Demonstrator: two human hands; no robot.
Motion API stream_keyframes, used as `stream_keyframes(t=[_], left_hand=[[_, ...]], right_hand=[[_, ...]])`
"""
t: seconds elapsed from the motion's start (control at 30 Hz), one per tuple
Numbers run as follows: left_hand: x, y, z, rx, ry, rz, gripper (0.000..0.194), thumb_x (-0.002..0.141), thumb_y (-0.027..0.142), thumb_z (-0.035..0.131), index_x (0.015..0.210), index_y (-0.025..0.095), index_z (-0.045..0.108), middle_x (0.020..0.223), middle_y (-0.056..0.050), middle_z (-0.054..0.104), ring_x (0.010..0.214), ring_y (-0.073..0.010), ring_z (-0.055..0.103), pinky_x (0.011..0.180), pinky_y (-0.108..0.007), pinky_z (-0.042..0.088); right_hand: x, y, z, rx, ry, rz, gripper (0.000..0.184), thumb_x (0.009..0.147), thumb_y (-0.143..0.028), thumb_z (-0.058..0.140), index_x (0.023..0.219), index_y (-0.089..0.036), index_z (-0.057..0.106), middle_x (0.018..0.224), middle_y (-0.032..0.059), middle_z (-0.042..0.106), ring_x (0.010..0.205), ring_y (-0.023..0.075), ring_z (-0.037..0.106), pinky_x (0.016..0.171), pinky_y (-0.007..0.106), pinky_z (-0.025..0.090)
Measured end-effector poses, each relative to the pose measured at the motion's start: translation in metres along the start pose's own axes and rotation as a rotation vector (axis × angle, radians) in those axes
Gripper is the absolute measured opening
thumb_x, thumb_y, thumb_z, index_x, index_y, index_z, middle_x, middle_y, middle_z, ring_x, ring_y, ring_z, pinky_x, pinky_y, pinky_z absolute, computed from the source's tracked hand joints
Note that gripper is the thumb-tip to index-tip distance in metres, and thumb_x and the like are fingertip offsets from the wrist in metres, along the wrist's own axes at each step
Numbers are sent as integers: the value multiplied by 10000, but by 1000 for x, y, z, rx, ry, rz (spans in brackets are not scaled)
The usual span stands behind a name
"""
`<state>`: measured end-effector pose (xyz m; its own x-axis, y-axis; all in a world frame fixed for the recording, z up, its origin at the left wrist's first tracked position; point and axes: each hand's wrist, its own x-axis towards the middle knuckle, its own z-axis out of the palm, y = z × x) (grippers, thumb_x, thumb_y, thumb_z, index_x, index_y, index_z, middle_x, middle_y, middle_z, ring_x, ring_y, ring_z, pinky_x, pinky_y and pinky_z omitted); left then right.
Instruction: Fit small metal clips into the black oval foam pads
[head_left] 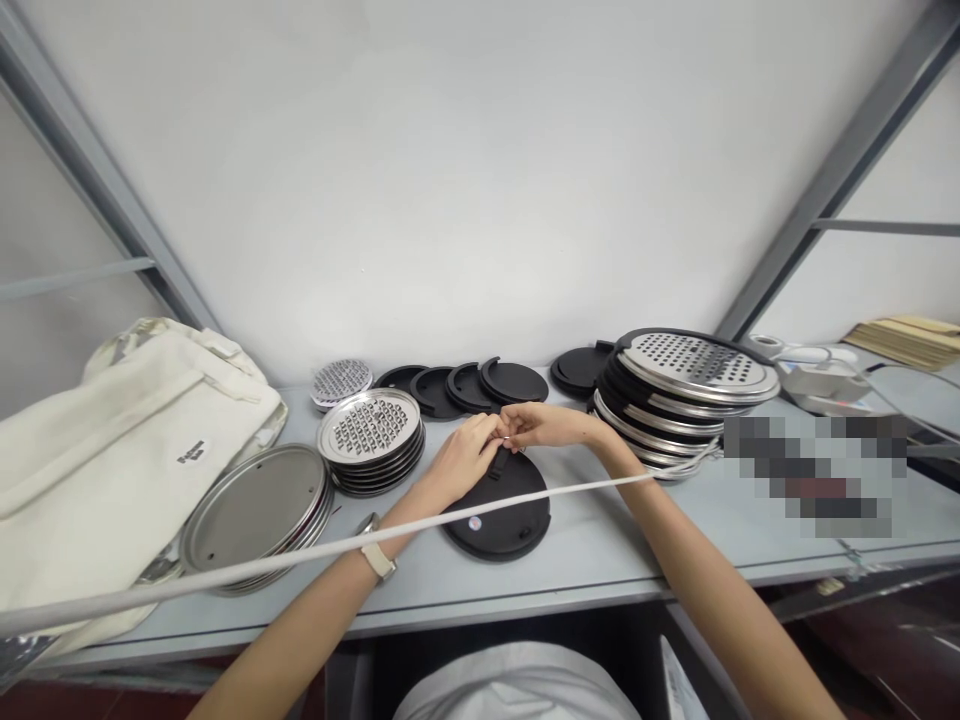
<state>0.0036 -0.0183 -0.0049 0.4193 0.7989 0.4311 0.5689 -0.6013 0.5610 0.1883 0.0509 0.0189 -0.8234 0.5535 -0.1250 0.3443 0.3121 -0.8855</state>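
A round black disc [499,520] with a small round sticker lies on the table before me. At its far edge, by a raised rectangular piece, the fingertips of both hands meet. My left hand [474,450], closed, reaches over the disc's upper left rim, its fingers pressed together. From the right, my right hand [534,424] comes in with thumb and fingers pinched. A tiny shiny thing [507,437] shows between the fingertips, too small to name. Fingers partly hide the far end of the disc.
Perforated metal grater discs [371,428] are stacked at left, near plain metal discs [255,510] and a cream cloth bag [135,430]. Black discs [517,382] lie along the wall. A tall grater stack [697,362] stands right. A white cord [435,520] crosses in front.
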Motion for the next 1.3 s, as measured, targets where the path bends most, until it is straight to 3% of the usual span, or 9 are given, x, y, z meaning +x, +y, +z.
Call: stream_keyframes(t=[0.27,0.47,0.93,1.13,1.3], left_hand=[[1,2,2,34,39,-74,169,808,81,459,897,193,549,897,-16,538,819,-142,551,756,-257,451],[1,-2,0,7,24,-42,152,781,74,464,837,189,547,847,-9,542,779,-135,537,708,-247,441],[4,-10,3,-74,100,-144,166,708,29,460,765,178,504,701,31,542,648,-97,539,625,-213,439],[5,-14,4,-133,176,-267,122,708,56,512,749,170,530,645,32,572,609,-93,561,581,-195,457],[4,-15,4,-131,222,-341,128,678,49,551,723,168,561,641,26,616,594,-97,591,584,-198,481]], right_hand=[[-8,-1,-6,-186,-7,71,258,697,-285,678,881,-162,544,793,3,595,761,144,570,695,260,461],[-4,3,-5,-191,-14,-9,203,719,-224,641,896,-166,559,771,-13,576,731,126,549,677,245,453],[7,10,-3,-234,98,-110,221,793,-319,610,939,-154,629,809,24,651,748,144,586,693,251,466],[14,14,1,-295,210,-112,219,786,-352,621,895,-163,644,828,29,680,745,149,602,695,254,463],[15,12,3,-317,226,-134,212,800,-355,614,886,-167,661,824,32,696,755,155,608,714,262,458]])
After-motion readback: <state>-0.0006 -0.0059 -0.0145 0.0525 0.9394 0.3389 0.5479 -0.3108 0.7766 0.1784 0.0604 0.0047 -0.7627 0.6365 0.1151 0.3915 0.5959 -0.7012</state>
